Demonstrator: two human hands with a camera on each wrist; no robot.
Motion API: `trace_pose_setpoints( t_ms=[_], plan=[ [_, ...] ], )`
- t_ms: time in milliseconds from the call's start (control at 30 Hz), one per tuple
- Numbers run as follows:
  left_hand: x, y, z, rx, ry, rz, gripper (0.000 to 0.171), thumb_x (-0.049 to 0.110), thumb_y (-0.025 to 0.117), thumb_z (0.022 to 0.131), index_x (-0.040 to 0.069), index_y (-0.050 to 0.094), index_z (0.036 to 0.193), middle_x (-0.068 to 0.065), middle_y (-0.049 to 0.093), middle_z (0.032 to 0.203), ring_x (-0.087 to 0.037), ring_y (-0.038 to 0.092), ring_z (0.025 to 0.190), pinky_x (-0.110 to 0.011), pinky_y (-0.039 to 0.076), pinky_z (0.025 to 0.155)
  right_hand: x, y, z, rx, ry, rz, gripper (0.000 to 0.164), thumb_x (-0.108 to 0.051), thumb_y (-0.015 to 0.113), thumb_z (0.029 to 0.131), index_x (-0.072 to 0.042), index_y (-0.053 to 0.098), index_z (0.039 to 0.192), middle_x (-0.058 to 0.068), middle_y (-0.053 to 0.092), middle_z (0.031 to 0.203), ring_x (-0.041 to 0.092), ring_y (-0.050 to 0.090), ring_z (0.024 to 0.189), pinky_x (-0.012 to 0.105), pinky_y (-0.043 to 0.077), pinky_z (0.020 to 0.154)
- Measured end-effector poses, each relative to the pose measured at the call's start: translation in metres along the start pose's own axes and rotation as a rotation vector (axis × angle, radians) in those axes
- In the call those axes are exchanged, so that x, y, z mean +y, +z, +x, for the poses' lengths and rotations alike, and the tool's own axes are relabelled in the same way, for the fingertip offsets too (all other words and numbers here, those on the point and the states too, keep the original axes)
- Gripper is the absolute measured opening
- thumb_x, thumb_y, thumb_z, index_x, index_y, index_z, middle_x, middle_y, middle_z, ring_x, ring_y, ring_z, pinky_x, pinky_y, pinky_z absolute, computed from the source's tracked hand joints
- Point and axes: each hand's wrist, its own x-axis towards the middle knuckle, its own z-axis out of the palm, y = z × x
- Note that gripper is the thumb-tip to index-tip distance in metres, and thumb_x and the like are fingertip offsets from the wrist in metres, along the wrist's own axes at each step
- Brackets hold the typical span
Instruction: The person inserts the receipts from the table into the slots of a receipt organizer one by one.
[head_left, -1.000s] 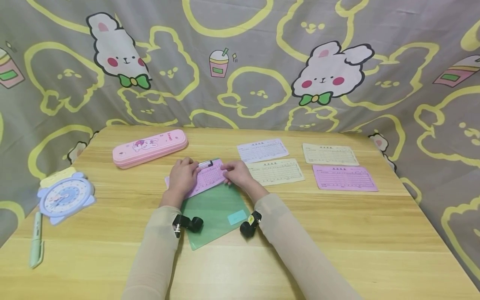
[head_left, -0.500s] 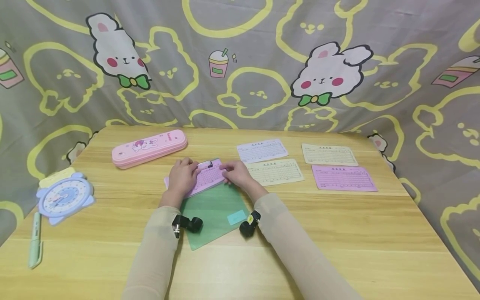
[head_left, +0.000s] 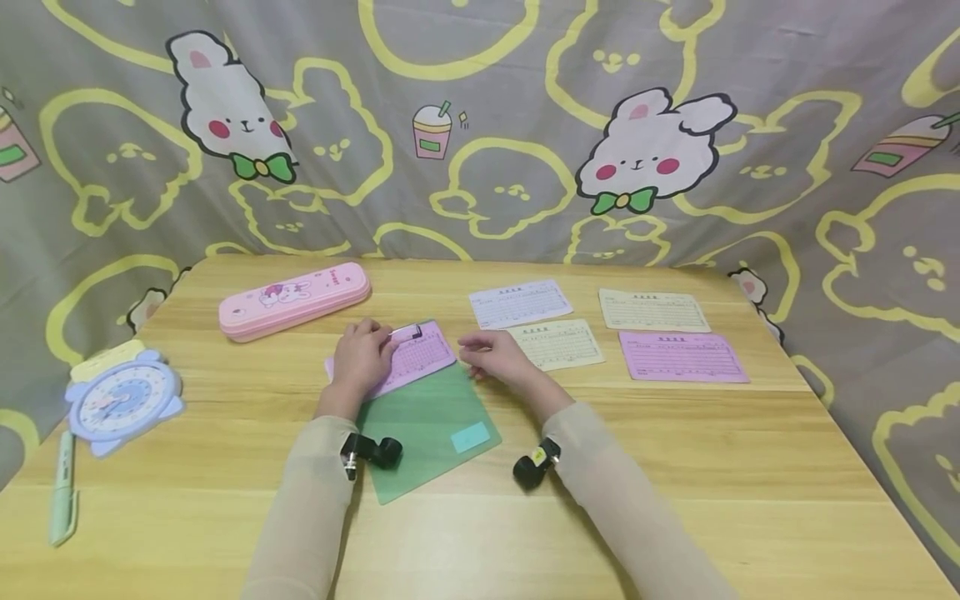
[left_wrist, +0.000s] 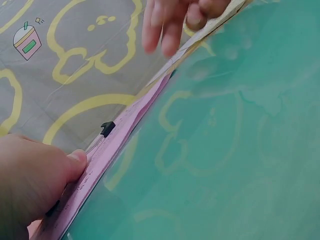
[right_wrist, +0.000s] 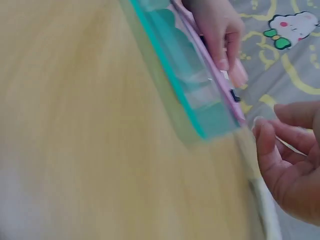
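A green clipboard (head_left: pixel 427 433) with a pale blue label (head_left: pixel 470 437) lies tilted on the table. On its upper part sits a purple printed slip (head_left: pixel 420 358), with the clip (head_left: pixel 408 333) along the top edge. My left hand (head_left: pixel 362 358) grips the clipboard's top at the clip; in the left wrist view the thumb (left_wrist: pixel 77 162) lies on the clip, with the other fingers largely hidden. Just off the board's right corner, my right hand (head_left: pixel 498 358) has loosely bent fingers and holds nothing. It partly covers a cream slip (head_left: pixel 562 346).
Beyond it lie a white slip (head_left: pixel 521 302), another cream slip (head_left: pixel 652 310) and a purple slip (head_left: pixel 682 357). A pink pencil case (head_left: pixel 296 300) stands at the back left. A blue clock-shaped pad (head_left: pixel 123 400), yellow notes (head_left: pixel 108 360) and a green highlighter (head_left: pixel 63 492) lie left.
My right hand has let go of the purple slip's right end and moved right, off the clipboard. My left hand stays at the clip.
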Motion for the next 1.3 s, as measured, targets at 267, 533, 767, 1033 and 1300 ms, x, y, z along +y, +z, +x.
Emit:
trace_pose_setpoints(
  t_ms=[267, 533, 767, 1033, 1300],
  plan=[
    [0.0, 0.001, -0.001, 0.017, -0.01, -0.011, 0.032, 0.022, 0.053, 0.084, 0.0, 0.059, 0.107, -0.017, 0.05, 0.103, -0.033, 0.04, 0.092, -0.045, 0.032, 0.078, -0.009, -0.056, -0.034, -0.055, -0.21, -0.158, 0.038, -0.01, 0.059, 0.081, 0.005, 0.051, 0.115, 0.017, 0.056, 0.1, 0.027, 0.055, 0.084, 0.034, 0.046, 0.071],
    [-0.003, 0.002, -0.001, 0.022, -0.032, -0.038, 0.033, 0.022, 0.053, 0.084, 0.0, 0.058, 0.109, -0.016, 0.049, 0.103, -0.032, 0.039, 0.094, -0.044, 0.031, 0.08, -0.002, -0.129, -0.067, 0.026, -0.228, -0.243, 0.049, -0.016, 0.06, 0.081, 0.003, 0.042, 0.123, 0.021, 0.044, 0.121, 0.033, 0.042, 0.107, 0.042, 0.035, 0.087],
    [-0.001, 0.003, -0.001, 0.022, -0.036, -0.047, 0.033, 0.022, 0.054, 0.084, 0.0, 0.058, 0.109, -0.017, 0.049, 0.104, -0.033, 0.039, 0.094, -0.044, 0.03, 0.08, 0.019, -0.194, -0.094, 0.214, -0.154, -0.381, 0.058, -0.026, 0.059, 0.082, 0.001, 0.036, 0.128, 0.021, 0.035, 0.129, 0.038, 0.032, 0.115, 0.048, 0.026, 0.092],
    [-0.002, 0.005, -0.001, 0.011, -0.054, -0.072, 0.035, 0.022, 0.053, 0.085, 0.0, 0.057, 0.111, -0.017, 0.048, 0.105, -0.033, 0.038, 0.096, -0.044, 0.029, 0.083, 0.047, -0.253, -0.123, 0.353, -0.017, -0.495, 0.07, -0.035, 0.057, 0.082, -0.003, 0.025, 0.135, 0.027, 0.021, 0.134, 0.045, 0.015, 0.12, 0.057, 0.012, 0.092],
    [-0.002, 0.006, -0.002, 0.041, -0.051, -0.106, 0.033, 0.019, 0.054, 0.084, -0.002, 0.057, 0.109, -0.017, 0.048, 0.103, -0.034, 0.039, 0.095, -0.044, 0.028, 0.082, 0.076, -0.279, -0.141, 0.437, 0.024, -0.302, 0.072, -0.026, 0.057, 0.083, 0.005, 0.016, 0.134, 0.027, 0.009, 0.136, 0.04, 0.01, 0.122, 0.045, 0.008, 0.098]
  ],
)
